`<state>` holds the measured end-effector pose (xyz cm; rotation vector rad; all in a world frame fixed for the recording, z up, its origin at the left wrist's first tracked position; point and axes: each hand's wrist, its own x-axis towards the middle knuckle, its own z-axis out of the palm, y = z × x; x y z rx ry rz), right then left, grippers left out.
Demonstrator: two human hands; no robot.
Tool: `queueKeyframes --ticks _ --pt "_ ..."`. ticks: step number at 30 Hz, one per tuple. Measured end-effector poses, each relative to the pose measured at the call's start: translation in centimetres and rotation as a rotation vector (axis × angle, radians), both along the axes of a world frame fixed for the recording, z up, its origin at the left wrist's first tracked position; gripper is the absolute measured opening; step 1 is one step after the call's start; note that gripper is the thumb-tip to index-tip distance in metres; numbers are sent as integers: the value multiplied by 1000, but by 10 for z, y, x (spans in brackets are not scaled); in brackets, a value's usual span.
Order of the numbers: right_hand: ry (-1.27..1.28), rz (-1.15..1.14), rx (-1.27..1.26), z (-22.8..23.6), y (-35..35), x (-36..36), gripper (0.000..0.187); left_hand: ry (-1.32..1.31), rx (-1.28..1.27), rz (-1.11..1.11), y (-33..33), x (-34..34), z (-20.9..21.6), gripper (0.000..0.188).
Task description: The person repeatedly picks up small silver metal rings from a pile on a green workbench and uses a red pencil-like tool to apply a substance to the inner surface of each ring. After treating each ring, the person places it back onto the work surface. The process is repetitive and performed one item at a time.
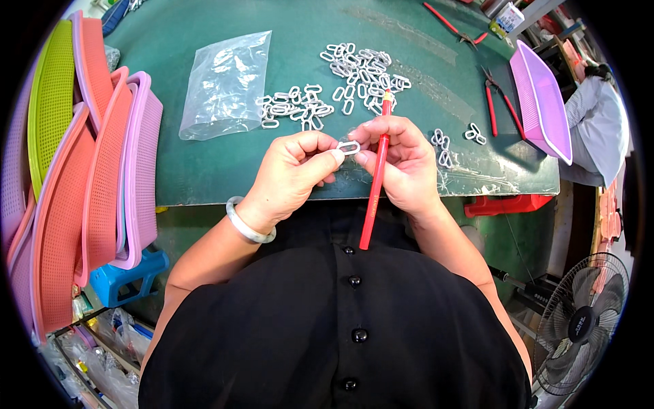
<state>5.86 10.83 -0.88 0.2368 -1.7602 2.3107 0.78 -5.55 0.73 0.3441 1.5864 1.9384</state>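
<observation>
Between my hands, just over the table's near edge, is a small white oval link (349,148). My left hand (291,168) pinches it between thumb and forefinger. A red pencil (375,184) sits in my right hand (407,162), its tip pointing away from me and its blunt end toward my body. The right thumb and forefinger also reach the link's right end; whether they grip it I cannot tell. Beyond my hands lie two heaps of similar links, a smaller heap (294,108) on the left and a larger heap (361,73) farther off. A few joined links (442,148) rest to the right.
A clear plastic bag (226,87) lies left on the green table (300,41). Red-handled pliers (503,102) and another pair (463,35) lie right, near a purple basket (541,102). Stacked colored baskets (102,163) line the left edge. A fan (582,324) stands lower right; a person's sleeve (599,129) is beyond.
</observation>
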Motion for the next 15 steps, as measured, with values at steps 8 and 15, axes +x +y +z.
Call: queueKeyframes --ticks 8,15 --pt "21 -12 8 -2 2 0 27 12 -30 15 1 0 0 9" --pt "-62 -89 12 -12 17 8 27 17 -91 47 0 1 -1 9"
